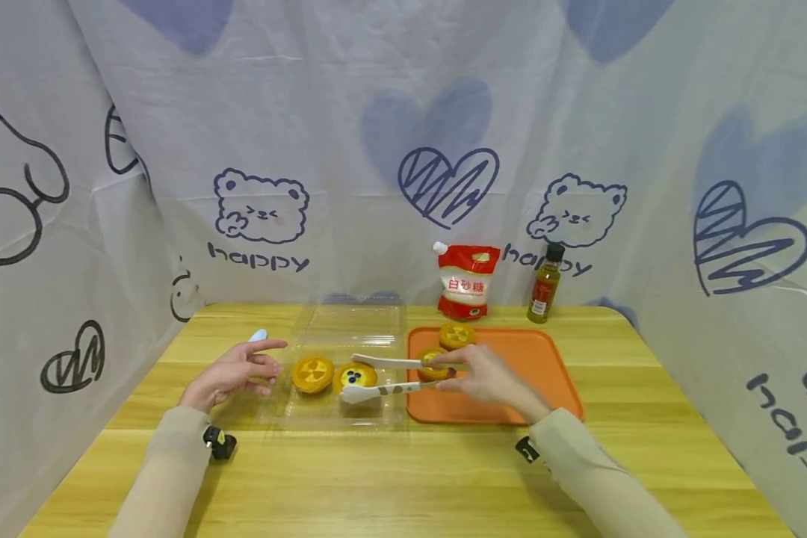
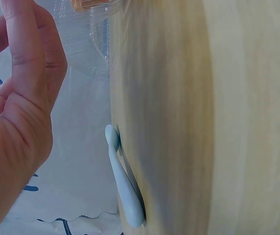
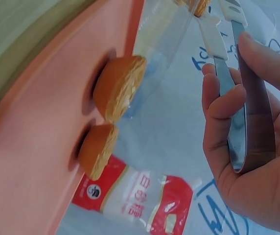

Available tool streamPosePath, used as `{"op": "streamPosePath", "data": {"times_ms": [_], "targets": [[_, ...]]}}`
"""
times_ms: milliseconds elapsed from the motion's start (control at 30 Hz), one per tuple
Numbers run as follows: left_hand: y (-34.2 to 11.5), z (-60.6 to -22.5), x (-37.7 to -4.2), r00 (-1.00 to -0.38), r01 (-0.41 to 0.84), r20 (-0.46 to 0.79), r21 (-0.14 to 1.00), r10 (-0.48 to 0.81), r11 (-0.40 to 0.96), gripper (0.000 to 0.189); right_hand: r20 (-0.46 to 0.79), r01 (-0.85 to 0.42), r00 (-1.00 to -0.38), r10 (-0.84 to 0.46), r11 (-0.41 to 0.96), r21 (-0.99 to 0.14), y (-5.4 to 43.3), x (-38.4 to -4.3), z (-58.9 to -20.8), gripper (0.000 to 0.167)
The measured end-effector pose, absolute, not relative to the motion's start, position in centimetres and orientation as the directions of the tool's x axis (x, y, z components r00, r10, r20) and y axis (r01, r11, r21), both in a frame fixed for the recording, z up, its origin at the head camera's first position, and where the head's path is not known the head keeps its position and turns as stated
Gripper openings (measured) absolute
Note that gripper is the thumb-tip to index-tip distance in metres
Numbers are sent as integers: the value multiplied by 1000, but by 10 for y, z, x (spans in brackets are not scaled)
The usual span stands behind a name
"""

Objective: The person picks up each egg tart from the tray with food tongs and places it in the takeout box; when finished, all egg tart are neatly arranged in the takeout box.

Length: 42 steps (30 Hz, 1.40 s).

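My right hand [image 1: 487, 381] holds metal tongs [image 3: 257, 122] with white tips, fingers and thumb on their two arms. The spread tips reach over a clear plastic box [image 1: 336, 424], on either side of an egg tart [image 1: 353, 368] topped with dark berries; whether they touch it I cannot tell. Beside it in the box sits another egg tart [image 1: 312, 373] with a pale pattern. My left hand [image 1: 235, 373] hovers at the box's left side, fingers loosely bent, holding nothing. Two more egg tarts [image 3: 119, 88] stand on the orange tray [image 1: 524, 373], one partly behind the tongs.
A light blue utensil [image 2: 125, 186] lies on the table left of the box, near the left hand. The box's clear lid [image 1: 353, 321] stands open at the back. Behind the tray are a red and white sugar pouch [image 1: 467, 284] and an oil bottle [image 1: 545, 288].
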<state>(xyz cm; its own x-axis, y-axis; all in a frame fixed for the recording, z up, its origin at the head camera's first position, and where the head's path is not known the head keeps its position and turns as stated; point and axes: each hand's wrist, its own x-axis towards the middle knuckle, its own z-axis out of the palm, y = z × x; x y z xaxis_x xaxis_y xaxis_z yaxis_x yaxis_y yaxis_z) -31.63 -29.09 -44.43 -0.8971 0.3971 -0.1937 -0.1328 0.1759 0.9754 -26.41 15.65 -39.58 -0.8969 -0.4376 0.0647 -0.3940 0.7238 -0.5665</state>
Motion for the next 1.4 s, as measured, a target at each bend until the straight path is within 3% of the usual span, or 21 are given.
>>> {"op": "streamPosePath", "data": {"times_ms": [300,1067,1400], "targets": [[-290,-444,-317,-894,-126,-191,975,405,181,69,55,-465,-846,-531,683,-564,139,-262,-401,34],[-288,-444,-317,-889,-117,-185,976,418,182,71,68,-513,-826,-559,697,-501,114,-265,-411,39],[-288,-443,-316,-889,-131,-191,977,417,169,71,1,-474,-804,-595,639,-606,126,-271,-401,41]]}}
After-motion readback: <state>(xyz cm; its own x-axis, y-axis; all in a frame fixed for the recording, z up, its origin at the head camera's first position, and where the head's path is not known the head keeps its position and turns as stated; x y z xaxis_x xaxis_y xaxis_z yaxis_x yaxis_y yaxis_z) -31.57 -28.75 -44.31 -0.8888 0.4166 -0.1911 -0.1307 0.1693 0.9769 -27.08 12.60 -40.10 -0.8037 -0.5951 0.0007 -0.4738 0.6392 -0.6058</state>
